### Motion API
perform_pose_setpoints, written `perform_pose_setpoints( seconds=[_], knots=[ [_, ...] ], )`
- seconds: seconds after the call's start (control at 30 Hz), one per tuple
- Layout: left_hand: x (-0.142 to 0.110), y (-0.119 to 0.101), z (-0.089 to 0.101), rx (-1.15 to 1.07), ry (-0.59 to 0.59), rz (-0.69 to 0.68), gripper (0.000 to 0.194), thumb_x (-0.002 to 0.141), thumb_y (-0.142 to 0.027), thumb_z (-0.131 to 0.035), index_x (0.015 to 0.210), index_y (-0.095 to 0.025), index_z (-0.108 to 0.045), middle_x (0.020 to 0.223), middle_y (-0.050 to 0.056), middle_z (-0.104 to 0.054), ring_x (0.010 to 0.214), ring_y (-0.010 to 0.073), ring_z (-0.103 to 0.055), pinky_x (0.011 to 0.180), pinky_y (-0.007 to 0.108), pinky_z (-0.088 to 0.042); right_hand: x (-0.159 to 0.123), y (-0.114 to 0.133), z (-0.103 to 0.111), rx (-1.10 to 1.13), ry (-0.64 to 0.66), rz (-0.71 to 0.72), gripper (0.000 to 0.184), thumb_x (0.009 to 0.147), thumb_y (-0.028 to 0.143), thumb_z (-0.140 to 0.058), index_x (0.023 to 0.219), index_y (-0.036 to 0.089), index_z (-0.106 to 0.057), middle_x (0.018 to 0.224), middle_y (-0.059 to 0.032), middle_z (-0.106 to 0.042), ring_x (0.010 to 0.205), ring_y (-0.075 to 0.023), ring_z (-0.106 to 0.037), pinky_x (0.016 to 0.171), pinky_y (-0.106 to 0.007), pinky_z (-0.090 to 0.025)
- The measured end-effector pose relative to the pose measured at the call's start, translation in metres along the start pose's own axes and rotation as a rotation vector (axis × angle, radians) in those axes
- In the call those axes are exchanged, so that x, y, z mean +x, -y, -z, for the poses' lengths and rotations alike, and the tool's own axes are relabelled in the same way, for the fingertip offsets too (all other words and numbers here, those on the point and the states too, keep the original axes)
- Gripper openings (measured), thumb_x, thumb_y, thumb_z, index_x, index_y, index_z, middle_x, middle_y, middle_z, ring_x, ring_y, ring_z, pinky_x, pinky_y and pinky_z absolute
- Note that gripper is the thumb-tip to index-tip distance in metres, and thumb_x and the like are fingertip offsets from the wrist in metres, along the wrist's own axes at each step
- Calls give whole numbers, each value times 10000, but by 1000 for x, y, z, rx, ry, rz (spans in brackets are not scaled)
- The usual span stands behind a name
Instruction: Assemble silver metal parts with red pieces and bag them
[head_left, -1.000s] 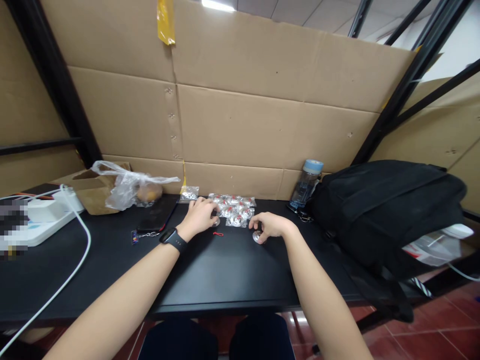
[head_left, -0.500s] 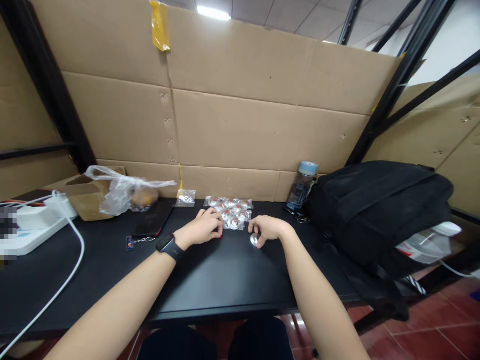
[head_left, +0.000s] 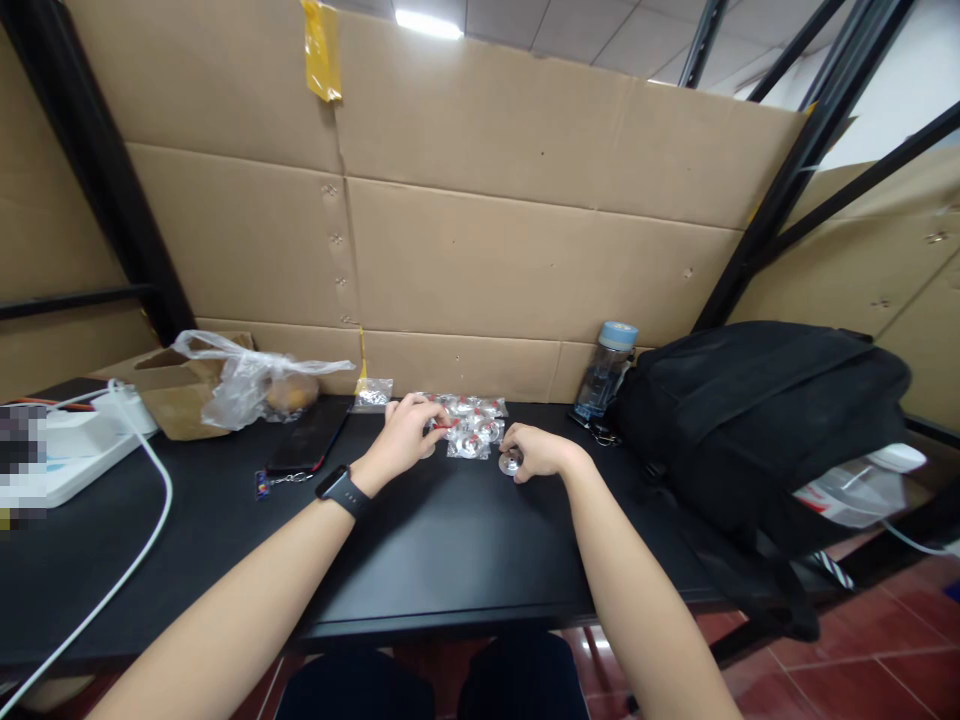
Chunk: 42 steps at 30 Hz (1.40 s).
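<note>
While forearms [head_left: 247,580] angle inward | left hand [head_left: 407,438] pinches red cord [head_left: 448,424] | right hand [head_left: 540,452] grips clear disc [head_left: 510,463]

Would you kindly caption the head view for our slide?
Left hand holding red cord, right hand holding round disc, clear packets between them.

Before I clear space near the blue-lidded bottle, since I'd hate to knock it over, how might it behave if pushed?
The bottle looks tall and narrow, so a push near the top could tip it. Its rounded body might roll once down. Its see-through wall looks smooth and probably fairly stiff.
</note>
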<state>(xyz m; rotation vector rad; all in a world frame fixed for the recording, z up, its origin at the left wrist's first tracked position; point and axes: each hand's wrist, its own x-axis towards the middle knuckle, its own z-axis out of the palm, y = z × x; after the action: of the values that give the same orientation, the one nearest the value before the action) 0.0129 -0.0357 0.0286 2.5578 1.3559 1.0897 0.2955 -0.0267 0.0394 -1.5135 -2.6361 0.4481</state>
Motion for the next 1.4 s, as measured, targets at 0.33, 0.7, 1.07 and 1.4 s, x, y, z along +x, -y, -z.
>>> perform_pose_setpoints(
  seconds=[0.33, 0.7, 1.07, 1.4],
  knots=[
    [2, 5, -4, -22, -61, 14, 98, 940, -341, -652, 957, -298, -738, 1057, 15, -750, 1113, 267, -549, 975, 447, -306, 4, -4, 0, 132, -285, 72, 533, 583, 113, -851, 1100, 197, -756, 1046, -79, -723, 872, -218, -661, 788, -296, -498],
    [3, -9, -8, -263, -182, -17, 86, 910, -265, -635, 906, -234, -716, 1096, 48, -625, 1089, 233, -564, 1018, 409, -411, 24, 67, -27, 889, -627, 357, 500, 676, 375, -876, 1115, 234, -682, 1143, -74, -703, 992, -224, -666, 732, -304, -543],
    [0, -8, -11, -204, -232, -32, 93, 891, -262, -652, 862, -232, -735, 1089, 56, -618, 1111, 247, -548, 1025, 444, -413, 27, 69, -34, 1033, -558, 268, 451, 610, 426, -908, 889, 204, -632, 1043, -63, -711, 874, -196, -687, 711, -291, -549],
    [-1, -6, -13, -122, -160, -25, 119, 903, -330, -675, 874, -259, -766, 1102, 58, -630, 1139, 263, -520, 1022, 458, -390, 28, 53, -29, 708, -539, 319, 244, 897, 425, -655, 835, 190, -667, 992, -53, -671, 940, -191, -630, 888, -325, -493]
  ],
)
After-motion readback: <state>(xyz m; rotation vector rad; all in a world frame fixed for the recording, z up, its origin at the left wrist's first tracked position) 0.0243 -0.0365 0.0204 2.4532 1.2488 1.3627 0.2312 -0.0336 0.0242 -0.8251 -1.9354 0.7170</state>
